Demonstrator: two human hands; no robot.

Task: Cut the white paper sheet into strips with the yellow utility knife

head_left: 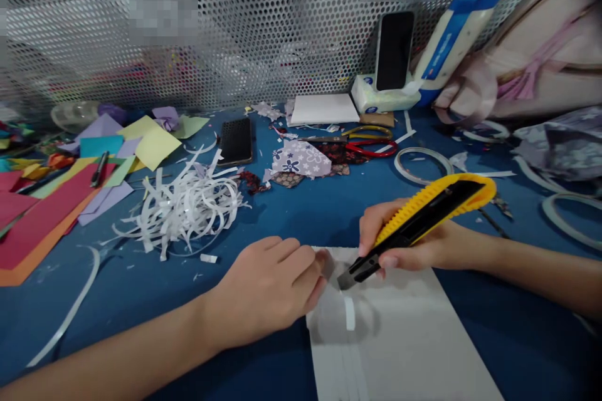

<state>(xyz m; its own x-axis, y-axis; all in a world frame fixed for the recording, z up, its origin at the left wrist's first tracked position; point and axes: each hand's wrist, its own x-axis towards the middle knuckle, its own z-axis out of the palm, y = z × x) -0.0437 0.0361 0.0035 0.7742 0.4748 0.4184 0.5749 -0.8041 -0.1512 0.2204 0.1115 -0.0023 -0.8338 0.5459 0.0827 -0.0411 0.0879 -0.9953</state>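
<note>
My right hand (404, 241) is closed around a yellow and black utility knife (423, 213). Its blade points down and left, with the tip at a grey-white board (399, 344) that lies on the blue table. Just below the blade a short white strip (350, 313) rests on the board. My left hand (279, 282) lies across the board's upper left edge, fingers curled and pressed together near the blade. Whatever its fingertips pinch, if anything, is hidden from me.
Curled white paper strips (188, 207) are heaped left of centre, with coloured paper (61, 213) further left. Behind are a dark phone (236, 141), fabric scraps (303, 158), red-handled scissors (374, 147) and tape rolls (423, 165). A perforated metal panel (263, 25) backs the table.
</note>
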